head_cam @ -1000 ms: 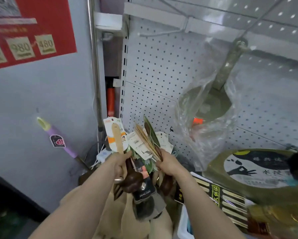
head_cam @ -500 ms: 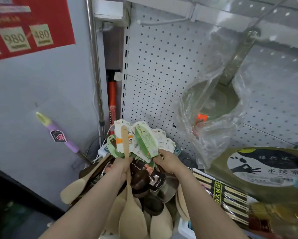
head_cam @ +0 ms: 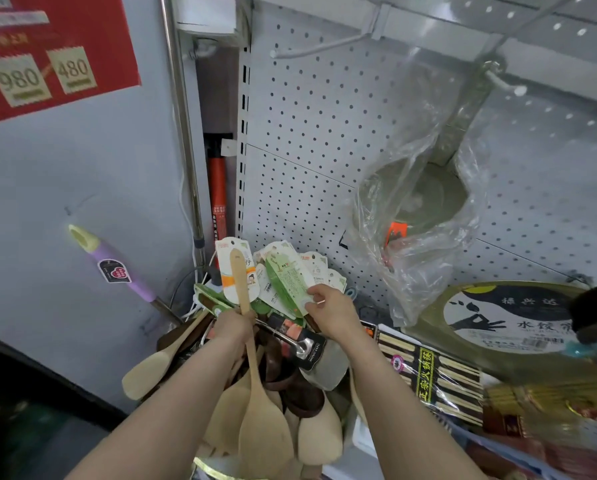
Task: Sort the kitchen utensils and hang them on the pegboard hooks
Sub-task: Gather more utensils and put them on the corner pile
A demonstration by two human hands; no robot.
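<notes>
My left hand [head_cam: 234,328] grips a bundle of wooden spatulas and spoons [head_cam: 255,410] by the handles, their paddle ends hanging down. One pale spatula handle [head_cam: 239,278] sticks up above my fist. My right hand [head_cam: 328,311] pinches a green card label [head_cam: 286,280] among the paper tags at the top of the bundle. A dark-handled metal utensil [head_cam: 299,344] lies across the bundle between my hands. Behind stands the white pegboard [head_cam: 307,140] with a bare wire hook [head_cam: 318,48] high up.
A metal ladle in a clear plastic bag [head_cam: 425,199] hangs from a hook on the right. Packs of chopsticks [head_cam: 432,372] and a round green-rimmed package [head_cam: 498,317] lie at lower right. A purple-handled tool [head_cam: 117,268] and a red pump [head_cam: 217,202] stand at left.
The view has shifted and the bundle sits lower, with the paddle ends now in sight. My right hand moved up from the bundle's handles onto the green card label.
</notes>
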